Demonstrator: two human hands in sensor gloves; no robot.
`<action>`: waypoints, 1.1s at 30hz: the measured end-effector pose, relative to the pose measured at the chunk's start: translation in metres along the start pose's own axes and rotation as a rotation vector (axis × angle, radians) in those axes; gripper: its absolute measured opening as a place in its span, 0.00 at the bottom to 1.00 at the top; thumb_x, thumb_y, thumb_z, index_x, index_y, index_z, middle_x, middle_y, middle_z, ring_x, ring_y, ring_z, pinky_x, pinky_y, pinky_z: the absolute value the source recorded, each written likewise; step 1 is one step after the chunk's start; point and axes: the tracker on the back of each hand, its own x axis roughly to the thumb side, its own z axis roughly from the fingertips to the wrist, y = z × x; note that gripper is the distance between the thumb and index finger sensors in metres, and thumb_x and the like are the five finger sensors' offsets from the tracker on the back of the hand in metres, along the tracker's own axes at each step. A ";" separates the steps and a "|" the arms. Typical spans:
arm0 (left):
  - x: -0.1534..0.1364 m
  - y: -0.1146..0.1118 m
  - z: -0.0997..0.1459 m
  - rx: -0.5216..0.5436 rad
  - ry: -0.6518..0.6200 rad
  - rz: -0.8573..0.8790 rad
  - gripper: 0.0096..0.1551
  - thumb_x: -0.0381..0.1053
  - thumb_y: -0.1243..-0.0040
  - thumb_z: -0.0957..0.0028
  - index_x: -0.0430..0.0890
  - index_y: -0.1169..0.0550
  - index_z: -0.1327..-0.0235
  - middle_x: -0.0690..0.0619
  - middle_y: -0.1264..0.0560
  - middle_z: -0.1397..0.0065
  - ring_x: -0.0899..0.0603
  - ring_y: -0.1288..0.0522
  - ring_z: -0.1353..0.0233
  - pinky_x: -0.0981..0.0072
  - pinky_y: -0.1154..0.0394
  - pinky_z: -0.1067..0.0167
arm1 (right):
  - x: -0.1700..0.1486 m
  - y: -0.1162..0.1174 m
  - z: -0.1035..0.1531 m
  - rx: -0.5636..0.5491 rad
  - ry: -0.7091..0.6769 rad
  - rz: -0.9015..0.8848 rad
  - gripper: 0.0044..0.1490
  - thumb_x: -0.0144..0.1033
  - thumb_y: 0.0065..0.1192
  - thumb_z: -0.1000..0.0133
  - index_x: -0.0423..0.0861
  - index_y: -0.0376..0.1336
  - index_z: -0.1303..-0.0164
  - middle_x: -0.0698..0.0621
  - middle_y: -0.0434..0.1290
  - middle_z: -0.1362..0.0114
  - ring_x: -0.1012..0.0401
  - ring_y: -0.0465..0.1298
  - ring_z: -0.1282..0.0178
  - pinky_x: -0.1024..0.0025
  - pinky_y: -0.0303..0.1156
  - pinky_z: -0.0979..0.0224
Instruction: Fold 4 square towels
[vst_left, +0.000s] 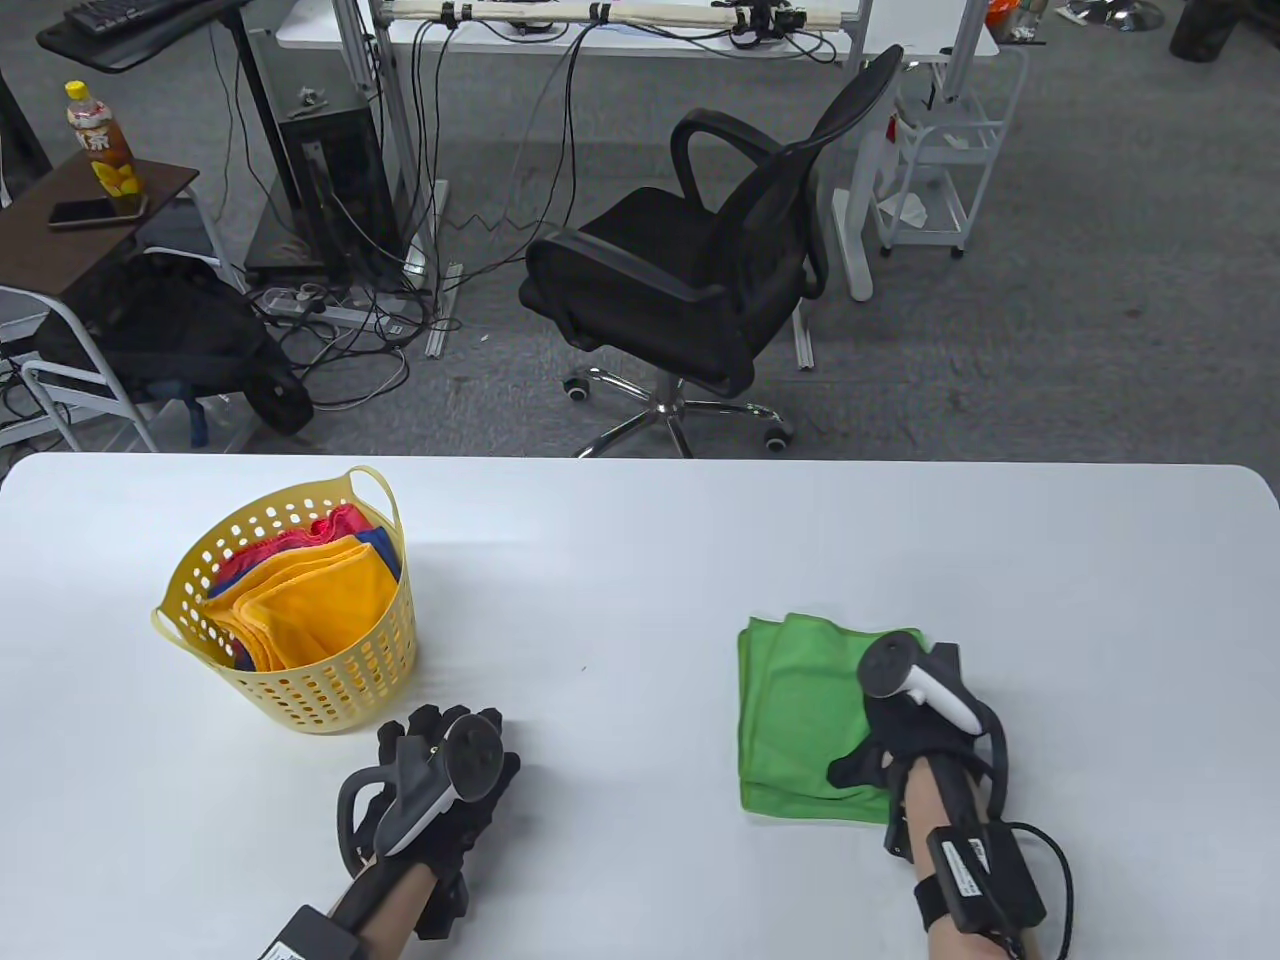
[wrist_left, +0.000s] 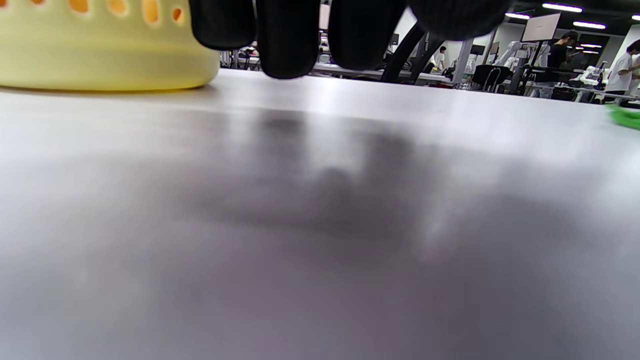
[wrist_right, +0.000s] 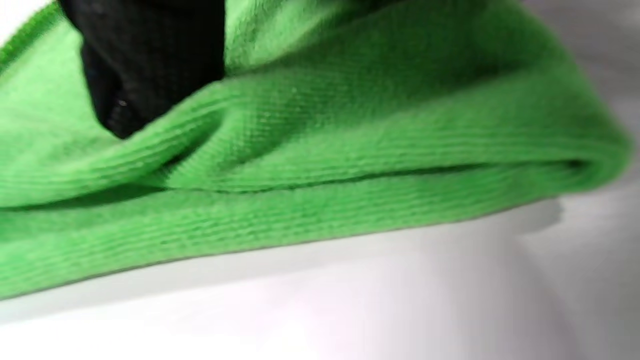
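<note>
At the left of the white counter (vst_left: 640, 560) stands a pale yellow perforated plastic basket (vst_left: 300, 690) with loop handles. Inside it lie folded square cloth towels: an orange-yellow towel (vst_left: 310, 605) on top, a red towel (vst_left: 285, 545) behind it and a blue towel (vst_left: 385, 550) edging out at the right side.

Just in front of the basket, near the counter's front edge, the left hand (vst_left: 440, 790) in its black sensor glove hovers low over the bare surface. In the left wrist view its fingertips (wrist_left: 287, 45) hang spread and loose above the counter, holding nothing, with the basket's base just beside them.

Well apart to the right lies a bright green folded microfibre towel (vst_left: 800, 710), flat on the counter in stacked layers. The right hand (vst_left: 915, 725) rests on this towel's right portion, palm down. In the right wrist view one gloved finger (wrist_right: 145, 70) presses into the top layer beside a raised fold, but whether the hand pinches the cloth or merely presses on it I cannot tell.
</note>
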 end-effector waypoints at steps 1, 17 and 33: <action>0.001 -0.001 0.000 -0.005 -0.001 -0.005 0.37 0.68 0.48 0.47 0.61 0.29 0.22 0.52 0.32 0.15 0.36 0.38 0.13 0.36 0.48 0.16 | -0.015 -0.004 -0.001 0.002 0.019 -0.038 0.75 0.49 0.80 0.56 0.42 0.32 0.19 0.33 0.27 0.17 0.29 0.27 0.25 0.19 0.31 0.32; -0.004 0.070 0.032 0.195 -0.060 0.155 0.37 0.69 0.48 0.47 0.60 0.29 0.22 0.51 0.32 0.16 0.36 0.37 0.14 0.37 0.46 0.16 | -0.094 -0.020 0.004 -0.025 0.077 -0.291 0.66 0.35 0.82 0.52 0.47 0.37 0.19 0.42 0.28 0.16 0.35 0.26 0.24 0.22 0.30 0.30; -0.101 0.187 -0.073 -0.083 0.565 -0.308 0.47 0.66 0.37 0.49 0.58 0.38 0.15 0.51 0.35 0.13 0.35 0.46 0.09 0.37 0.54 0.14 | 0.018 -0.079 0.096 -0.438 -0.425 -0.239 0.63 0.51 0.67 0.44 0.40 0.35 0.15 0.28 0.23 0.18 0.29 0.23 0.26 0.18 0.28 0.35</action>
